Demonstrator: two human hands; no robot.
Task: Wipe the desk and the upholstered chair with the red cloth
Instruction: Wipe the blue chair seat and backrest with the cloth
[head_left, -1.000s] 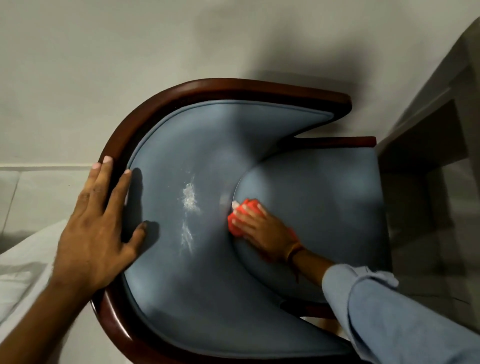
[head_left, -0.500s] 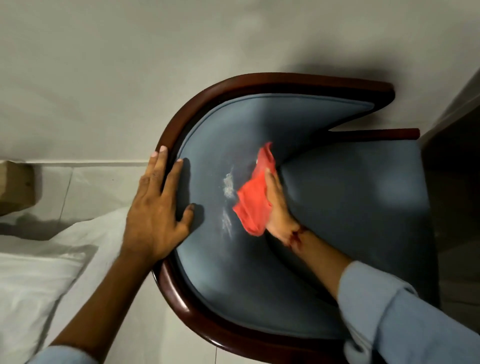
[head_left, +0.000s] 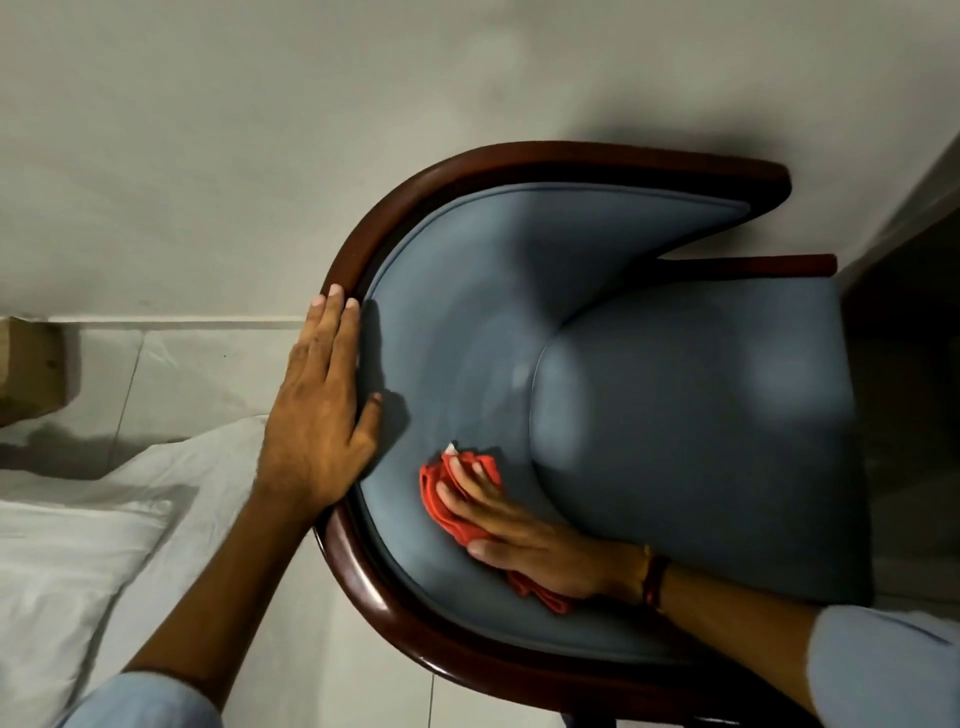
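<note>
The upholstered chair (head_left: 675, 426) has blue-grey fabric and a curved dark wooden frame, seen from above. My right hand (head_left: 524, 535) presses the bunched red cloth (head_left: 441, 493) flat against the lower inside of the padded backrest, near the seat's edge. My left hand (head_left: 317, 410) lies palm down on the top of the wooden rail, fingers together, thumb on the fabric. The backrest fabric above the cloth looks smooth, with no white marks. The desk is only a dark edge (head_left: 904, 291) at the far right.
White bedding (head_left: 78, 561) lies at the lower left, close to the chair frame. A tan box (head_left: 31, 369) stands at the left edge on the pale tiled floor (head_left: 197, 374). A plain wall (head_left: 260, 130) runs behind the chair.
My right hand has swept the red cloth down the backrest toward me. The white dusty streaks seen earlier no longer show. My left hand stays on the rail.
</note>
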